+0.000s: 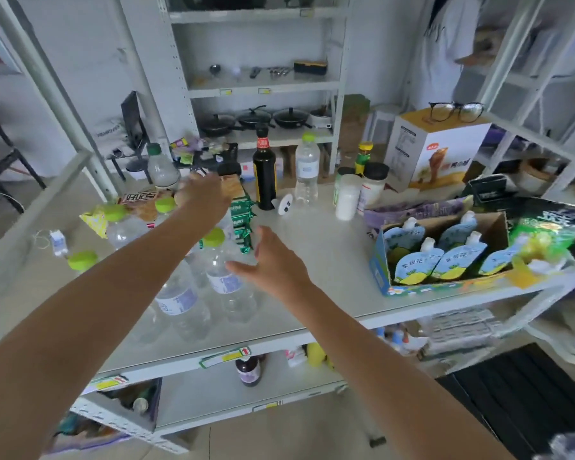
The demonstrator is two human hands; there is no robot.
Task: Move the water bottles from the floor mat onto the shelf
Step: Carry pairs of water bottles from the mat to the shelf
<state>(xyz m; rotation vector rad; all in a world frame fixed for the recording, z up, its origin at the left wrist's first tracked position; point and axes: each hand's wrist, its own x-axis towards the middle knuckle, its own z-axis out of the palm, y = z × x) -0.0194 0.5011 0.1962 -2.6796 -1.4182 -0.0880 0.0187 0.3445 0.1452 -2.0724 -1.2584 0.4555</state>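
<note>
Several clear water bottles with green caps stand grouped on the left part of the white shelf (312,260); the nearest one (229,287) has a pale blue label. Another water bottle (306,171) stands farther back by a dark sauce bottle (264,171). My left hand (203,190) reaches over the group toward the snack packets at the back, fingers spread, holding nothing. My right hand (273,263) hovers open just right of the nearest bottle, thumb close to its label. The floor mat (518,400) shows dark at the lower right.
A cardboard tray of drink pouches (445,254) fills the shelf's right side. Jars (347,197) and a boxed product with glasses on top (439,144) stand behind. Green wrapped snacks (243,220) lie beside the bottles. A person stands at the upper right (452,44).
</note>
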